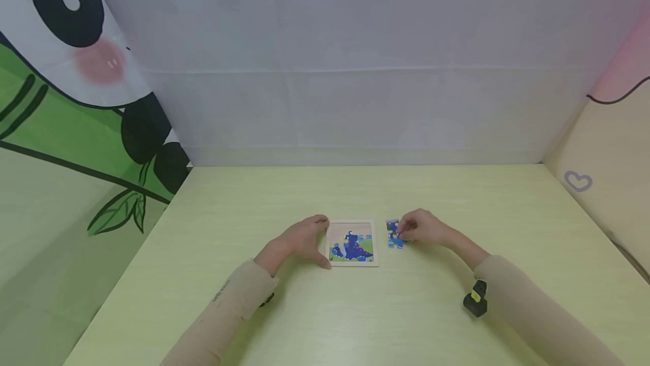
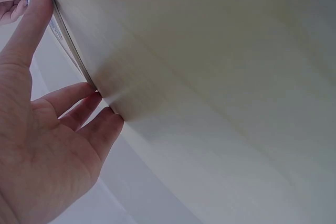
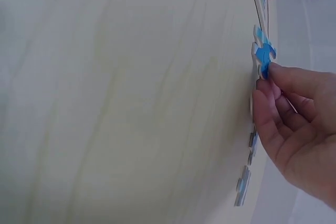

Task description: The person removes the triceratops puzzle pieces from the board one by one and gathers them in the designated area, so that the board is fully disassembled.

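Note:
A square puzzle board point(image 1: 352, 265) with a pale wooden rim lies on the table, its lower part filled with a blue dinosaur picture and its upper part bare. My left hand point(image 1: 306, 239) holds it at the left side, thumb at the near corner and fingers at the far corner. To the right of the board, my right hand point(image 1: 422, 226) pinches a blue jigsaw piece point(image 3: 264, 53) between thumb and fingertips. That piece stands tilted in the right wrist view. Loose jigsaw pieces point(image 3: 243, 186) lie by the right hand, partly hidden behind its fingers in the head view.
The pale wooden table point(image 1: 325, 321) runs back to a grey-white cloth wall point(image 1: 355, 101). A panda-printed sheet point(image 1: 101, 129) hangs on the left, and a cream one with a heart point(image 1: 578, 181) on the right. A black wrist camera point(image 1: 475, 299) sits at the right sleeve.

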A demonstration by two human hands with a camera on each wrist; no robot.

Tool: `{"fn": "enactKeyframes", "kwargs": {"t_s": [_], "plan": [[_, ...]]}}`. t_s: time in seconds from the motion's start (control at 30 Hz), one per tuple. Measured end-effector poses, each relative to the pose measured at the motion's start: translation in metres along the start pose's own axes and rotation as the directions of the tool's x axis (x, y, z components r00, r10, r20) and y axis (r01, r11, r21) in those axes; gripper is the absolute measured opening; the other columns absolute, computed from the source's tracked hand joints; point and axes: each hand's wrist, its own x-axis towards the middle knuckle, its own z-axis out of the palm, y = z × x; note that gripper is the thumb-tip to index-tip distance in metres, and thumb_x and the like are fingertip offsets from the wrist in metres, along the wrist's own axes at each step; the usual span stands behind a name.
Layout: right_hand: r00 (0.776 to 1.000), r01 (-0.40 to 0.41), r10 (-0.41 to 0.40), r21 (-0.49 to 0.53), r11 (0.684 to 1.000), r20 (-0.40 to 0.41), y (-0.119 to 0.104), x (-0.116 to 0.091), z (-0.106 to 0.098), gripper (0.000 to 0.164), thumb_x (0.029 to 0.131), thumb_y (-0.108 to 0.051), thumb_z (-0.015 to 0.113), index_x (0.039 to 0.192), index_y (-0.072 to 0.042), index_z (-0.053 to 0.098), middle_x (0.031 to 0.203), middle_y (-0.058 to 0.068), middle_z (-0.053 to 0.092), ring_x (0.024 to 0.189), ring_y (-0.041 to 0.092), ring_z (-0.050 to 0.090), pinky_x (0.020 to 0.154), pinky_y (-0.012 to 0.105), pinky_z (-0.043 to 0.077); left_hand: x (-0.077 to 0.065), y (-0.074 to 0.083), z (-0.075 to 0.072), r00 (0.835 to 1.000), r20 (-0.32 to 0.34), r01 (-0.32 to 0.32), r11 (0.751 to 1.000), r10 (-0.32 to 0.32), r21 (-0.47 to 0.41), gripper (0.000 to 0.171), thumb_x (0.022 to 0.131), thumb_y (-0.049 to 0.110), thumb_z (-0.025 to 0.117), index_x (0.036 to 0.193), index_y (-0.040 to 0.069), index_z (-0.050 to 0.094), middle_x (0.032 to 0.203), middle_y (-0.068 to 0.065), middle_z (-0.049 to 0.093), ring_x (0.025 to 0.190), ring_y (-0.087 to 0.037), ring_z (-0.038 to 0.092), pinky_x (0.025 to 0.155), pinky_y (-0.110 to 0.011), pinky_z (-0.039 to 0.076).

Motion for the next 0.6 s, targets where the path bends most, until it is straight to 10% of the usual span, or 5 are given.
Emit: {"fn": "enactKeyframes", "kwargs": {"t_s": [0.6], "plan": [[1.0, -0.009, 0.009, -0.027, 1.0, 0.007, 0.0012, 0.0011, -0.0002, 0.003, 0.083, -0.001, 0.062, 0.085, 0.001, 0.064, 0.074, 0.003, 0.06, 0.061, 0.013, 0.049, 0.052, 0.022, 0.046, 0.0019, -0.0002, 0.0023, 0.999, 0.004, 0.034, 0.999, -0.034, 0.005, 0.101, 0.06, 0.05, 0.079, 0.138, 0.002, 0.036, 0.144, -0.009, 0.032, 0.132, -0.025, 0.029, 0.108, -0.037, 0.028]]}}
